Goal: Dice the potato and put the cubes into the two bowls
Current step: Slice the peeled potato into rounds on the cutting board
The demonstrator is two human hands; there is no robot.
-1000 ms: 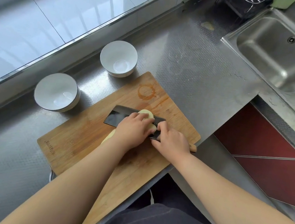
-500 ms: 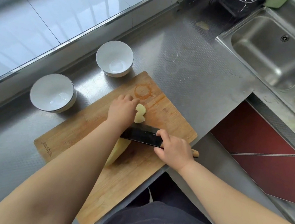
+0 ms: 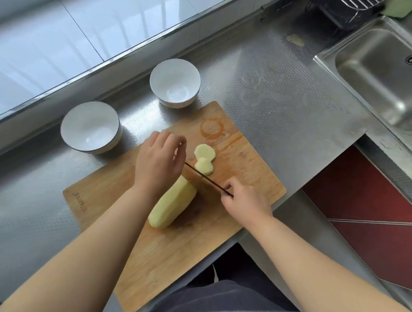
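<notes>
The right hand (image 3: 246, 202) is gripping the knife (image 3: 208, 180), whose blade is standing edge-down at the cut end of the potato (image 3: 171, 207). The left hand (image 3: 158, 161) is hovering with loosely curled fingers, holding nothing. Two slices (image 3: 204, 159) are lying on the cutting board (image 3: 169, 255), middle of the frame. Both bowls (image 3: 90, 126) are sitting on the worktop (image 3: 284, 100) at upper left. With nothing steadying it, I think the round potato could roll under the blade, and the left fingertips are hanging close to the edge

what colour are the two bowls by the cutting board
White, with a thin dark rim on the left bowl; right bowl. Head view.
</notes>
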